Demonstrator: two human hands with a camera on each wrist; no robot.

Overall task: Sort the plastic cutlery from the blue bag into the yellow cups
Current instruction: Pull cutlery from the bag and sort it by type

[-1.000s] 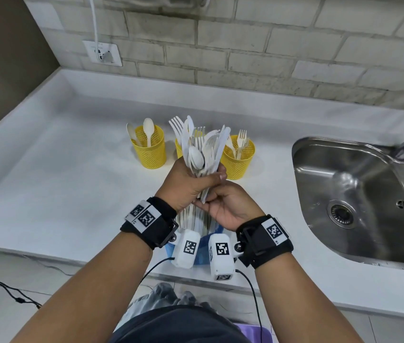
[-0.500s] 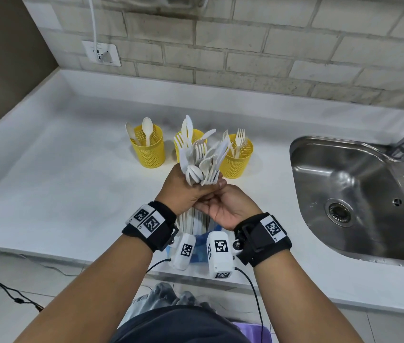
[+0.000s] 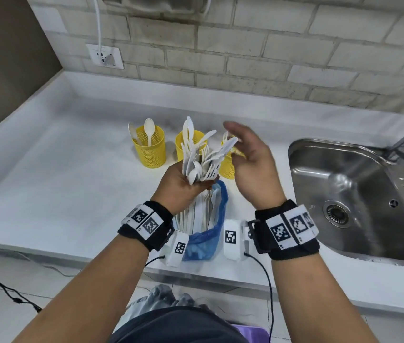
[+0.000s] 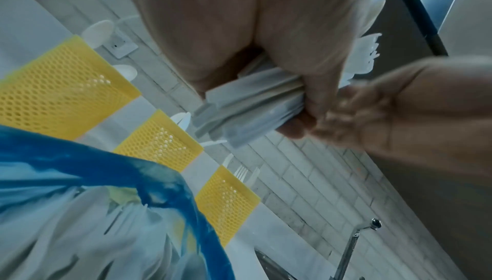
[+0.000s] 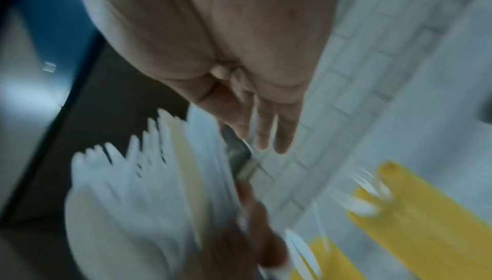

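The left hand squeezes a fat bunch of white cutlery above the blue bag — its fingers wrap the handles. The right hand floats at 3 o'clock of the bunch, fingers wide, holding nothing. Three yellow cups stand on the surface at 12 o'clock.

The right hand, earlier clasped against the bundle of white plastic cutlery, has let go and lifted away with fingers spread. The left hand alone now grips the bundle, uncovering the crumpled blue plastic bag beneath.
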